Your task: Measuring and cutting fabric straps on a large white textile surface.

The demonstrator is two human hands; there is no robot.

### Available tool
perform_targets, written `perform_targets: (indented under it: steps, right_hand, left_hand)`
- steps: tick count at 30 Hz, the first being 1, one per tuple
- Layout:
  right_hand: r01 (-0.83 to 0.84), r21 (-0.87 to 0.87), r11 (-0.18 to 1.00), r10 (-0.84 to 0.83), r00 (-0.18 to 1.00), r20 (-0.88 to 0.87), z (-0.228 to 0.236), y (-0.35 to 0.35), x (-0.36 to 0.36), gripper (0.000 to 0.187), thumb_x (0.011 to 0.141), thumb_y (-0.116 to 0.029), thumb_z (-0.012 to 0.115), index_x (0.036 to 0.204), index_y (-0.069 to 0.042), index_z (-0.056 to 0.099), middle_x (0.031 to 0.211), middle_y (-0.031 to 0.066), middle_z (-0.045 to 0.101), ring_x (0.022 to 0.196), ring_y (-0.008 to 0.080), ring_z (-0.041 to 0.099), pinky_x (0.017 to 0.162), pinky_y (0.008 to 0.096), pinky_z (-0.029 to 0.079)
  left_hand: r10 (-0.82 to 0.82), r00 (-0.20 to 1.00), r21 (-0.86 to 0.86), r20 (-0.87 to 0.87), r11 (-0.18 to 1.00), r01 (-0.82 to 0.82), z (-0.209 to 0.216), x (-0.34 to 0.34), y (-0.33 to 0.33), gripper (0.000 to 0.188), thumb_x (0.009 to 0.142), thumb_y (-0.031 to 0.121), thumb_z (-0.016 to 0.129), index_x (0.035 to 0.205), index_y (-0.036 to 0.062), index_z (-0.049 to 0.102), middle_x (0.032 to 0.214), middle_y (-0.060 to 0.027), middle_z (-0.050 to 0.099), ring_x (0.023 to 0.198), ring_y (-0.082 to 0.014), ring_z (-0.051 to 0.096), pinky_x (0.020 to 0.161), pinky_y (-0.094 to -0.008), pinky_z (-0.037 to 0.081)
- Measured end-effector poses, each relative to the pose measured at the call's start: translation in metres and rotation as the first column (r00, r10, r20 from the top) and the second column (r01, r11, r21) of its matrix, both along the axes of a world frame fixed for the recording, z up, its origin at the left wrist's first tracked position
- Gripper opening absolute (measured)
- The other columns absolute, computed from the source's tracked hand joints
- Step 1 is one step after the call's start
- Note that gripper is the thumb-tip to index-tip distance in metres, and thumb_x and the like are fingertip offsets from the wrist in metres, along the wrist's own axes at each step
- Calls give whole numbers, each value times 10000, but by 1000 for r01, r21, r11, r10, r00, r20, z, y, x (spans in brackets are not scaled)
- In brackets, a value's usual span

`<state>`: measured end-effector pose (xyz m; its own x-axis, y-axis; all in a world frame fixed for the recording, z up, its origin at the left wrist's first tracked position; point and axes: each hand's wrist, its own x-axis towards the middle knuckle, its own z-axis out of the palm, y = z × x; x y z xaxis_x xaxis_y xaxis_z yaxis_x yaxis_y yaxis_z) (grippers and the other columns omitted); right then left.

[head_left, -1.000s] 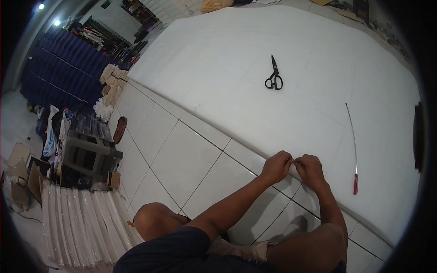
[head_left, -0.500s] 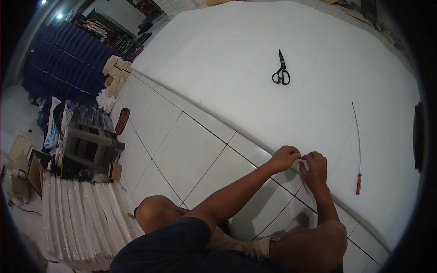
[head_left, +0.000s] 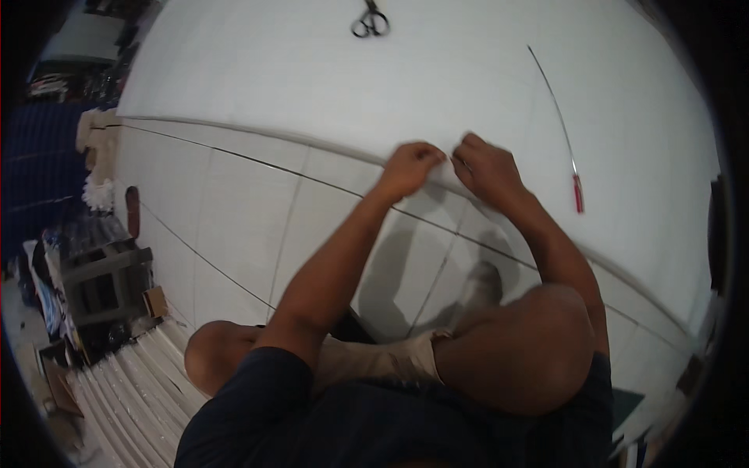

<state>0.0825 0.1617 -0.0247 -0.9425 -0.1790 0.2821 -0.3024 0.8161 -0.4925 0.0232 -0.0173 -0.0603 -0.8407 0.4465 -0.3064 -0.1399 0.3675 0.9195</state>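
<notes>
My left hand (head_left: 411, 168) is closed in a pinch over the near edge of a large, thick white sheet (head_left: 312, 74). Close by on its right, my right hand (head_left: 490, 168) has its fingers curled and pressed together, the fingertips facing the left ones across a small gap. Whatever the fingertips hold, if anything, is too small and blurred to make out. On the sheet beyond my hands lies a pair of black-handled scissors (head_left: 371, 23), partly cut off by the view. A long thin metal rod with a red handle (head_left: 578, 191) rests on the sheet to the right.
Pale floor tiles (head_left: 242, 203) run along the sheet's near edge, below my forearms. To the left stand a grey plastic stool (head_left: 105, 285), a small cardboard box (head_left: 154, 301) and long plastic-wrapped white strips (head_left: 140, 382). Dark blue stacked material (head_left: 39, 164) is farther left.
The view has shifted, so the sheet, scissors and rod appear higher and farther left. My hands have drawn slightly apart, and the right hand has turned, its fingers more curled.
</notes>
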Motion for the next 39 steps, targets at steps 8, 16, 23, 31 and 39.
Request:
perform_targets:
  steps: [8, 16, 23, 31, 39]
  right_hand:
    - [-41, 1, 999, 41, 998, -42, -28, 23, 20, 75, 749, -107, 635, 765, -69, 573, 769, 65, 534, 662, 249, 549, 662, 353, 407]
    - [221, -468, 855, 35, 878, 478, -7, -1, 20, 150, 848, -169, 589, 903, -30, 598, 845, 103, 628, 616, 217, 572, 592, 375, 444]
    - [11, -160, 987, 51, 926, 374, -18, 9, 22, 131, 807, -132, 593, 847, -32, 520, 797, 170, 578, 770, 379, 576, 683, 469, 453]
    - [27, -89, 996, 9, 924, 382, -3, -4, 22, 111, 790, -90, 586, 825, -21, 506, 762, 170, 582, 714, 374, 582, 657, 464, 459]
    - [66, -66, 996, -34, 913, 408, -5, -2, 29, 131, 785, -102, 599, 811, -13, 507, 771, 174, 591, 723, 374, 587, 651, 457, 462]
  left_hand:
    - [-112, 943, -586, -313, 804, -99, 24, 19, 14, 173, 856, 202, 588, 890, 33, 609, 791, -162, 658, 764, -335, 639, 666, -403, 496]
    - [-150, 950, -443, -275, 896, 13, 21, 10, -3, 265, 859, 267, 624, 895, 4, 613, 767, -170, 660, 725, -298, 653, 649, -382, 497]
    - [-143, 932, -472, -332, 881, -33, 3, 6, -3, 210, 856, 235, 612, 885, 27, 603, 852, -185, 664, 839, -390, 628, 747, -479, 491]
    - [-132, 901, -432, -412, 899, -65, 23, 11, -10, 161, 870, 169, 574, 816, 22, 536, 767, -185, 632, 749, -398, 607, 662, -483, 469]
    - [-145, 911, -465, -386, 883, -56, 21, 12, -8, 170, 868, 179, 585, 822, 21, 547, 778, -182, 635, 762, -387, 613, 675, -479, 474]
